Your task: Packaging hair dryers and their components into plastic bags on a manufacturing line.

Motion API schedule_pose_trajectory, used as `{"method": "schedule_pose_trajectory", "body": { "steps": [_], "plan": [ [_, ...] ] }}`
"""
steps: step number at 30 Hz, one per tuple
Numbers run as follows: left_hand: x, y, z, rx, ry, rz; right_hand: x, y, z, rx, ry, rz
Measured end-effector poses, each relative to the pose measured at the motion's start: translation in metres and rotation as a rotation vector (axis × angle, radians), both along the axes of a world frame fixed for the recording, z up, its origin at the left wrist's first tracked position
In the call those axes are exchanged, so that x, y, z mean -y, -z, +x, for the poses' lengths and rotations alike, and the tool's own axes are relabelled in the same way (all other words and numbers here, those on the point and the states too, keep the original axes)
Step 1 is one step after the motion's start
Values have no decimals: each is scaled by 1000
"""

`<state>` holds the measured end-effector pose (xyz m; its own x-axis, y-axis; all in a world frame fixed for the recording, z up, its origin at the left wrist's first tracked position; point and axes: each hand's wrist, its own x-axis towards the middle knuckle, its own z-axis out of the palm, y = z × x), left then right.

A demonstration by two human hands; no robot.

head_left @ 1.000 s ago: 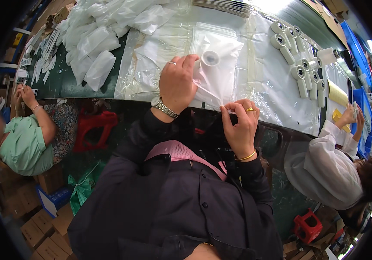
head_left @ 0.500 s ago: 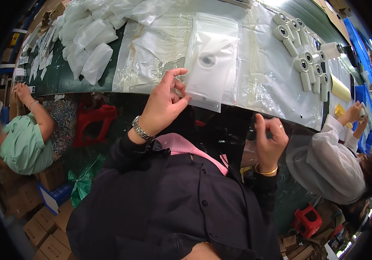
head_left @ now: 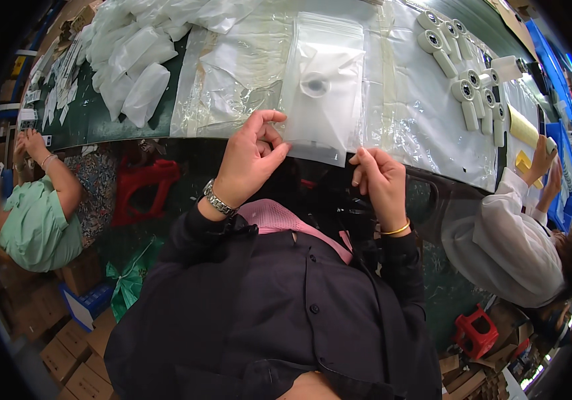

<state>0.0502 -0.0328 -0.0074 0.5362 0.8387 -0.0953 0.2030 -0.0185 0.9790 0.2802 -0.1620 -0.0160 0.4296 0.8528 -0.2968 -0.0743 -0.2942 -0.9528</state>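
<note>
A stack of frosted, see-through plastic bags (head_left: 329, 123) lies at the table's front edge, its lower end reaching over the edge. A round ring with a grey middle shows on the upper bag. At the stack's left edge is my left hand (head_left: 252, 160), its thumb and forefinger apart and the other fingers loosely curled. My right hand (head_left: 382, 187) is by the lower right corner of the top bag, thumb and fingers drawn together. Whether a bag edge is between those fingertips is hidden.
Crumpled white bags (head_left: 132, 63) are heaped at the left. Several white handheld devices with round heads (head_left: 466, 90) lie at the right, near a yellow pad (head_left: 524, 130). A co-worker in green (head_left: 39, 230) sits left; another in white (head_left: 512, 250) sits right, holding a small item.
My right hand has moved left and up to the lower right corner of the bags. My left hand has stayed nearly in place. The right co-worker's hands have risen slightly.
</note>
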Motion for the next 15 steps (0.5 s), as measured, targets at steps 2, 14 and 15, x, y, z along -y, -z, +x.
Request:
{"method": "schedule_pose_trajectory", "body": {
  "steps": [2,14,15],
  "plan": [
    [0,-3,-3,-25,13,-56,10,2,8,3,-46,-60],
    [-1,-5,-15,-41,-27,-170,23,-34,3,-198,185,121],
    [0,-5,-14,-36,-32,-170,19,-37,2,-234,207,120]
  ]
}}
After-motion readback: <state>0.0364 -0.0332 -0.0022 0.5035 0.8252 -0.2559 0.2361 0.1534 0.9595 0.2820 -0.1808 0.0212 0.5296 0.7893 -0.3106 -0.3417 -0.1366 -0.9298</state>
